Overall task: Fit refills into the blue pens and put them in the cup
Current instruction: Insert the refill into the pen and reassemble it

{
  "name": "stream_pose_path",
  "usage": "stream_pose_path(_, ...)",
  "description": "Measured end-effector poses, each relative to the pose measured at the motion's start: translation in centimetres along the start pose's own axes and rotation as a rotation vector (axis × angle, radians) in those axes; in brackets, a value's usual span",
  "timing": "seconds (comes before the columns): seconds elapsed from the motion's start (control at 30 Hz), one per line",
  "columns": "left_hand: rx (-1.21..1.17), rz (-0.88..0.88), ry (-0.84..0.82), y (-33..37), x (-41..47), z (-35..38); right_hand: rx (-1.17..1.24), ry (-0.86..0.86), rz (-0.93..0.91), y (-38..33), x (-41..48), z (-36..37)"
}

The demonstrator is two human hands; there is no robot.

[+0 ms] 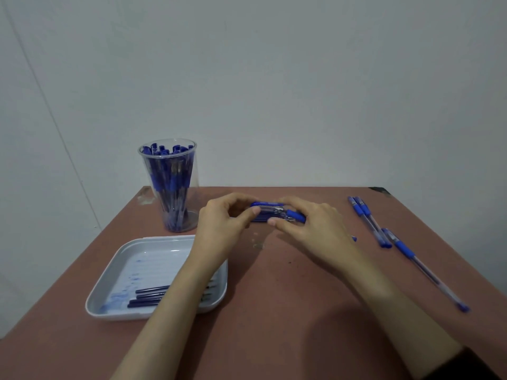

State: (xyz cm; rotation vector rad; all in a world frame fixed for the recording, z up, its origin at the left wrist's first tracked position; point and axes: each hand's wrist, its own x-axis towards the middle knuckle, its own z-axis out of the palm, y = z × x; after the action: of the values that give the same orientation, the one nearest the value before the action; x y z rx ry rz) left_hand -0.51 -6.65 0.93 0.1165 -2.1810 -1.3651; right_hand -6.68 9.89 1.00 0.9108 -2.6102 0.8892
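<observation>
Head view: the left hand [222,229] and right hand [315,229] have their fingers [253,211] curled, pinching the held pen [274,212] at opposite ends above the middle of the surface [274,297]. Whether it is one pen or several cannot be told. The cup [171,187] stands near the far left corner. Judgement: the pen is light, stiff and smooth-barrelled, so take hold at the rubber sleeve. The refills [149,296] are thin and likely flexible.

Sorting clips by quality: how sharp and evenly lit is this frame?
Head view: dim, flat light; soft shadows on the table; the held pens between left hand and right hand look smeared; the wall seam bows slightly.
</observation>
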Motion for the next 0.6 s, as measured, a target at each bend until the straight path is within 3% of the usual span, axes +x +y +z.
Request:
stream_pose_path(0.07,0.068,-0.031,-0.012,-0.2,0.0,-0.1,-0.044,-0.014,0.086,0.6,0.3,-0.2)
stream_pose_path(0.17,0.220,-0.039,-0.203,-0.1,-0.2,0.1,0.045,0.028,0.201,1.4,0.4,-0.4)
stream_pose_path(0.3,0.364,0.029,-0.450,0.5,-0.8,0.6,0.100,0.056,0.182,1.3,0.5,-0.4)
stream_pose_path(0.4,0.451,0.067,-0.540,0.4,-0.9,0.5,0.138,0.084,0.129,1.2,0.4,-0.3)
stream_pose_path(0.5,0.475,0.065,-0.517,0.3,-0.8,0.6,0.176,0.098,0.086,1.2,0.3,-0.3)
stream_pose_path(0.6,0.272,0.011,-0.272,0.5,-0.6,0.8,0.454,0.047,0.154,0.4,0.3,-0.3)
